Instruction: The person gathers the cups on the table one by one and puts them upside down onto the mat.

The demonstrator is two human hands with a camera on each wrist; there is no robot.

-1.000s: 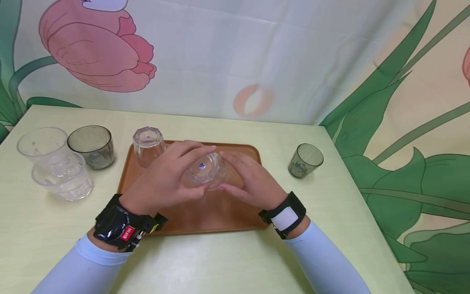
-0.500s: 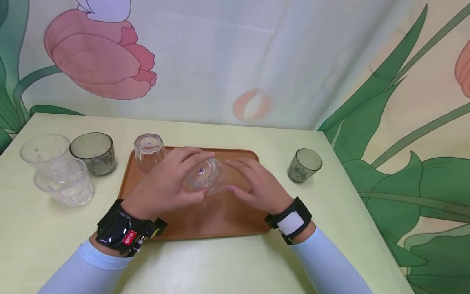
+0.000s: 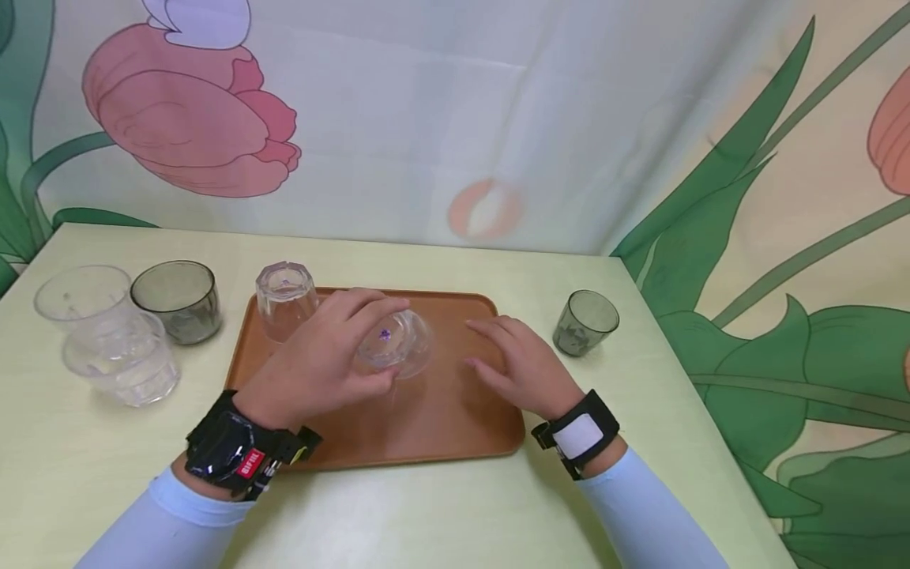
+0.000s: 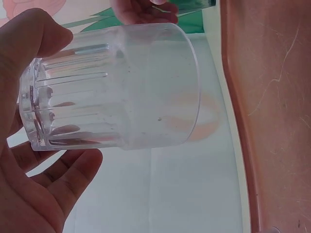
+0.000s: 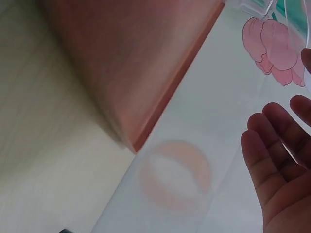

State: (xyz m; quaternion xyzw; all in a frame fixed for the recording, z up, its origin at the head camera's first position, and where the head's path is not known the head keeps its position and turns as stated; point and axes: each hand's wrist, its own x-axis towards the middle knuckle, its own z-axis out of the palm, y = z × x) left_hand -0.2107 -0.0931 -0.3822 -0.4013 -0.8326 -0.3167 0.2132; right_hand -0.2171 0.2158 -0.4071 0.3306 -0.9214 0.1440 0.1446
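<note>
My left hand (image 3: 320,356) grips a clear glass (image 3: 401,344) by its faceted base, thumb on one side and fingers on the other. The glass is upside down above the brown tray (image 3: 441,427); in the left wrist view its rim is apart from the tray. My right hand (image 3: 522,363) is over the tray's right side, fingers loosely bent, holding nothing, with a gap between it and the glass. A second clear glass (image 3: 286,300) stands upside down at the tray's back left corner, partly behind my left hand.
Left of the tray are two clear glasses, one tilted against or nested in the other (image 3: 124,359), and a grey-tinted glass (image 3: 181,304) behind them. A smaller grey-tinted glass (image 3: 584,324) stands right of the tray. A printed curtain (image 3: 370,126) hangs behind the table.
My right hand has come off the clear glass and moved right. My left hand keeps its grip, and the glass has hardly shifted. The head view has tilted slightly.
</note>
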